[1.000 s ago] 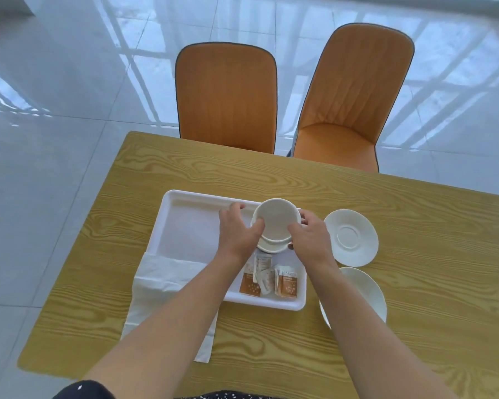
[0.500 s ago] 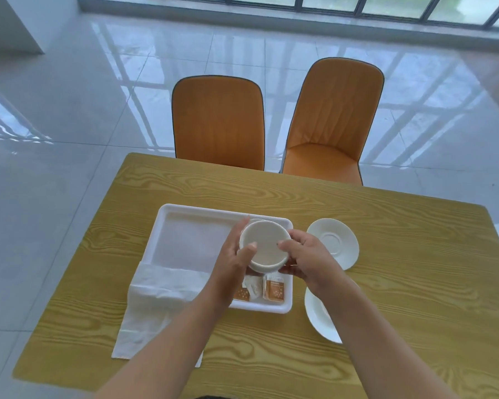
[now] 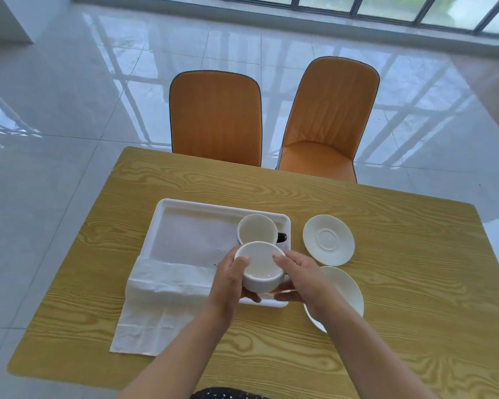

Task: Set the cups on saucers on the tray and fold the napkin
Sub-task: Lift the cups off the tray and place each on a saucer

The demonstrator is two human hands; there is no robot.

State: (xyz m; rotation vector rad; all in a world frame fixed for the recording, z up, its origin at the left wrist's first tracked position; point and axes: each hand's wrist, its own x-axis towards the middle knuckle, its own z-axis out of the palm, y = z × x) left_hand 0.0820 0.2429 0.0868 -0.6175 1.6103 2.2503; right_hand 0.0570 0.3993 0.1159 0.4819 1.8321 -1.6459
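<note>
Setting a cup on a saucer is judged the step in hand. The cup [image 3: 261, 266] is held above the tray's [image 3: 167, 205] near right corner, clasped by the left hand [image 3: 228, 279] and right hand [image 3: 300, 277], fingers curled round its wall. Next, a saucer [image 3: 328, 239] must be brought in from beside the tray's right edge.

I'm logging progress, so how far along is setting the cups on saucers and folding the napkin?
Nothing is complete yet. Done: one cup sits in the tray, no saucer visible under it. In hand: left hand and right hand hold the second cup above the tray's near end. Left: the far saucer and near saucer lie on the table beside the tray, and the napkin lies unfolded, draped over the tray's edge.
</note>
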